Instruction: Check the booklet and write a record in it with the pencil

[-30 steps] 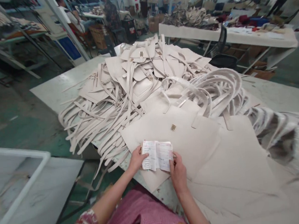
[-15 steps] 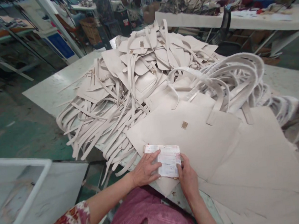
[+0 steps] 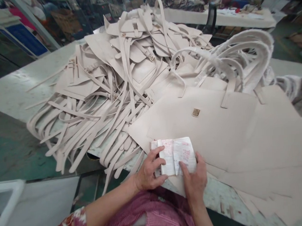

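A small notebook (image 3: pixel 182 152) with handwriting in red and dark ink lies open over the near edge of the beige bag panels. My left hand (image 3: pixel 150 169) grips its left side, fingers curled over the page. On the right, my right hand (image 3: pixel 196 178) holds the other half, thumb pressed on the page and fingers behind the edge. Just beyond it spreads a flat beige bag panel (image 3: pixel 166 115) with a gold metal plate (image 3: pixel 195 112) and a handle strap (image 3: pixel 228 91).
A heap of beige straps and flap pieces (image 3: pixel 135 62) covers the table's left and far part. Wrapped bag handles (image 3: pixel 254 52) stack up at the right. A white frame (image 3: pixel 8 203) stands at lower left. Behind are a dark chair (image 3: pixel 210 19) and another worktable (image 3: pixel 250 18).
The notebook has gone from one page showing to two pages spread apart. My right hand has shifted slightly right with its page. The view has moved closer to the table.
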Demonstrator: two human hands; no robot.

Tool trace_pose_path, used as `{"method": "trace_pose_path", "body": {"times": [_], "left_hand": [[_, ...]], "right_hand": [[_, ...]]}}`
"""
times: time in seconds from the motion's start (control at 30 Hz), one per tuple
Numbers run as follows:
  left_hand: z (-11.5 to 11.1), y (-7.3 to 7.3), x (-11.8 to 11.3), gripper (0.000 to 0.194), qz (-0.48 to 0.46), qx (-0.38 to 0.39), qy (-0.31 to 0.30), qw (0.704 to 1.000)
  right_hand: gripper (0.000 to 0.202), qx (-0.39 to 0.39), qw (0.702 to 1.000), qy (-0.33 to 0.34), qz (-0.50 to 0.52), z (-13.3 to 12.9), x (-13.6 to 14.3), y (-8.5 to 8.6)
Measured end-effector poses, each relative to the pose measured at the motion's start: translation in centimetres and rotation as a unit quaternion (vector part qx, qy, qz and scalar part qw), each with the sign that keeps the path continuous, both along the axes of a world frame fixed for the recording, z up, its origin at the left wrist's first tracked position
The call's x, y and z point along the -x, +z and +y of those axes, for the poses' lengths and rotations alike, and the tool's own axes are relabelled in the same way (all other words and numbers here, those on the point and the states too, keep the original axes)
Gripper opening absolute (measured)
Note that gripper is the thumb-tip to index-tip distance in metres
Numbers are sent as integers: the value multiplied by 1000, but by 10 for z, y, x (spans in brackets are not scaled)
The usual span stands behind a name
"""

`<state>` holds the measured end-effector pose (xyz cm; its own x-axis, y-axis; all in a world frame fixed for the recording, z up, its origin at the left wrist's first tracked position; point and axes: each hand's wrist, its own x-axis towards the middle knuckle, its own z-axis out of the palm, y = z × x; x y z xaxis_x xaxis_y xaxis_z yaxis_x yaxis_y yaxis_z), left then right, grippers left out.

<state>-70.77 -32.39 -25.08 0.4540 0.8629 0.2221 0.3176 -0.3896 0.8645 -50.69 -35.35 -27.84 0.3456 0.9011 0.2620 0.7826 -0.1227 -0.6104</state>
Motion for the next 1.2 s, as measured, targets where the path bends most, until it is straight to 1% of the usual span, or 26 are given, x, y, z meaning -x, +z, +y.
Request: {"method": "trace_pose_path", "body": {"times": [0.07,0.17,0.2,0.27,0.33,0.37,0.43,0.47,0.53,0.63,0.7,0.77,0.87,0.93,0.97,1.0,1.07,1.13,1.2], "left_hand": [[-3,0,1,29,4,-2,-1,1000],[-9,-1,-6,38,35,-18,-5,999],[-11,-1,-9,40,57,-24,-3,998],[-14,0,-17,43,124,-41,2,991],[-18,1,-22,41,194,-63,6,979],[-19,2,-23,41,216,-75,10,973],[-22,4,-23,40,228,-95,16,969],[-23,4,-22,41,221,-98,23,970],[-25,5,-20,44,204,-93,41,974],[-23,7,-22,48,198,-74,80,974],[-20,9,-25,41,200,-68,101,972],[-17,10,-27,36,198,-69,110,972],[-13,9,-31,39,196,-74,110,971],[-13,5,-33,43,197,-77,113,971],[-13,3,-35,40,198,-78,118,970],[-14,1,-36,35,197,-78,124,969],[-16,-4,-38,20,177,-76,133,972],[-21,-7,-38,9,118,-64,141,981],[-26,-7,-36,11,27,-42,137,989]], "right_hand": [[66,-16,1000,-6,5,-5,1,-1],[56,-75,996,-13,-36,-19,5,-2],[53,-83,995,-9,-58,-25,7,-2],[53,-86,992,0,-92,-37,15,-5],[52,-94,991,5,-98,-48,25,-8],[48,-109,989,6,-102,-53,30,-10],[36,-151,980,9,-132,-60,38,-12],[33,-170,974,13,-149,-62,41,-14],[38,-191,969,26,-155,-64,45,-17],[41,-170,980,70,-75,-63,45,-21],[39,-149,984,94,-31,-62,43,-20],[34,-137,984,111,27,-61,40,-15],[27,-118,973,123,154,-60,38,-5],[20,-102,967,104,210,-60,37,-2],[19,-86,966,86,229,-60,35,-1],[24,-69,964,62,248,-60,33,-2],[40,-37,958,8,283,-59,28,-4],[50,-15,952,-35,305,-58,20,-7],[50,-15,955,-54,290,-56,12,-9]]}}
